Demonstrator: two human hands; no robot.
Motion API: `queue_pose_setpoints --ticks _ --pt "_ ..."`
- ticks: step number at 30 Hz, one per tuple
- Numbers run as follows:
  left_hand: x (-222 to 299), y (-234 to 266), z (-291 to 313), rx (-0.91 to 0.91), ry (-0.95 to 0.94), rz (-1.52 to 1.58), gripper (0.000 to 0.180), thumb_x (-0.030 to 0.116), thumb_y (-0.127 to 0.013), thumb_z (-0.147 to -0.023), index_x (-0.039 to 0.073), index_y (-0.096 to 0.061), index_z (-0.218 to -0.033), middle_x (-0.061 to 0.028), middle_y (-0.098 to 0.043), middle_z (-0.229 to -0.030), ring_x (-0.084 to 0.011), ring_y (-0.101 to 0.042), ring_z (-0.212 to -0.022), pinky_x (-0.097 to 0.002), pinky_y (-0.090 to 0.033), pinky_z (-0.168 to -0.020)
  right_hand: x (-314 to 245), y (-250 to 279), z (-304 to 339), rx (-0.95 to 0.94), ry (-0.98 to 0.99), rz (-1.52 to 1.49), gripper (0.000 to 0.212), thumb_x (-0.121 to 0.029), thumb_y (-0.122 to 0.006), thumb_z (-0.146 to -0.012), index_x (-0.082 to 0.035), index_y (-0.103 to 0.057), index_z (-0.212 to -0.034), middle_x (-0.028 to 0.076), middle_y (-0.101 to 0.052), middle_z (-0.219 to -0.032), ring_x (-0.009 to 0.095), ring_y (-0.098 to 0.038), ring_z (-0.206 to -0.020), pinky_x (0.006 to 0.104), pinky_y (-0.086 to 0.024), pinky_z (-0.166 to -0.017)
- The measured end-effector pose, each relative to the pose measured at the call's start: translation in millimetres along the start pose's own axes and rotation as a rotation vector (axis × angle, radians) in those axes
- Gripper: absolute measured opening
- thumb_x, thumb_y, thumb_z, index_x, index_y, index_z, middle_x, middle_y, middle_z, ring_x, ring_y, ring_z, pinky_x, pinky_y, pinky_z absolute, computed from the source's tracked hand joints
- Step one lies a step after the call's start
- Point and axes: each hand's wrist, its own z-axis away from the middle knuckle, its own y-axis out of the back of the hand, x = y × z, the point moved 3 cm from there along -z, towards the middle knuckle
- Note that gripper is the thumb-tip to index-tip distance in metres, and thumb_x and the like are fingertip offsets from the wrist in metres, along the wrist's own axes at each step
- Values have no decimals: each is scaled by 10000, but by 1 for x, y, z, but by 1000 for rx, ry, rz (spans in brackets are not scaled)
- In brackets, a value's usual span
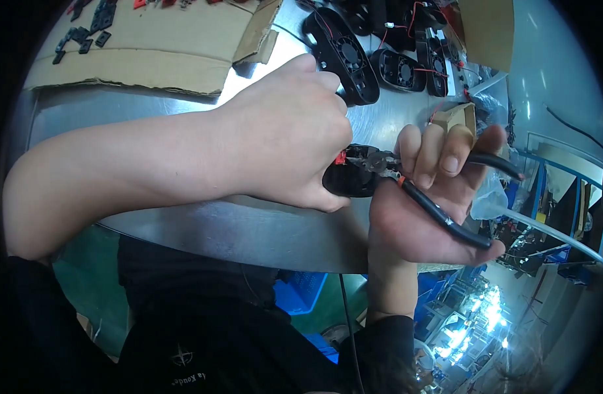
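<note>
Where my two hands meet, just right of the middle of the frame, a rounded black plastic part [349,182] juts out of my left hand [291,134], with a small bright red piece [341,157] showing at its upper left. My left fingers are clamped together around that black part, back of the hand upward, thumb along its lower side. My right hand [439,187], palm turned up, is curled around metal pliers [379,161] with dark handles and orange-red accents; the handles stand spread, one across my palm, the other behind my fingers. The pliers' tips reach over the part toward the red piece, but I cannot tell whether they bite on anything. Beneath all this runs a shiny grey metal table [282,230]. Toward the upper right of the frame lie oval black housings [346,56] with round fans and thin red wires. At the upper left, a brown cardboard tray [141,56] carries small black blocks [85,41], with red bits along the top edge. Below the table, at lower centre, a blue plastic crate [300,293] sits near a hanging black cable [349,328].
</note>
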Motion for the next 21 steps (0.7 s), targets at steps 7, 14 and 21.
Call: queue_pose_setpoints --ticks 7,14,21 --pt "3 -7 6 75 -10 -53 694 703 -804 -752 24 -671 -703 -96 -605 -789 -261 -560 -872 -407 -438 -845 6 13 1 287 -90 -147 864 -905 -571 -782 -138 -538 -1179 55 -468 -888 161 -400 -695 349 -321 -697" --pt "7 -10 9 108 -16 -50 642 621 -865 -713 32 -621 -784 -99 -590 -869 -265 -551 -929 -409 -429 -859 5 0 2 196 -142 -82 726 -826 -674 -767 -185 -441 -1018 -3 -392 -835 125 -356 -674 308 -266 -662" --pt "7 -5 5 110 -5 -47 584 617 -779 -833 35 -763 -792 -68 -659 -819 -226 -606 -968 -382 -441 -907 6 -7 -2 -247 -177 -32 1015 -1063 -655 -560 -156 -420 -949 27 -424 -801 152 -368 -699 313 -305 -683"
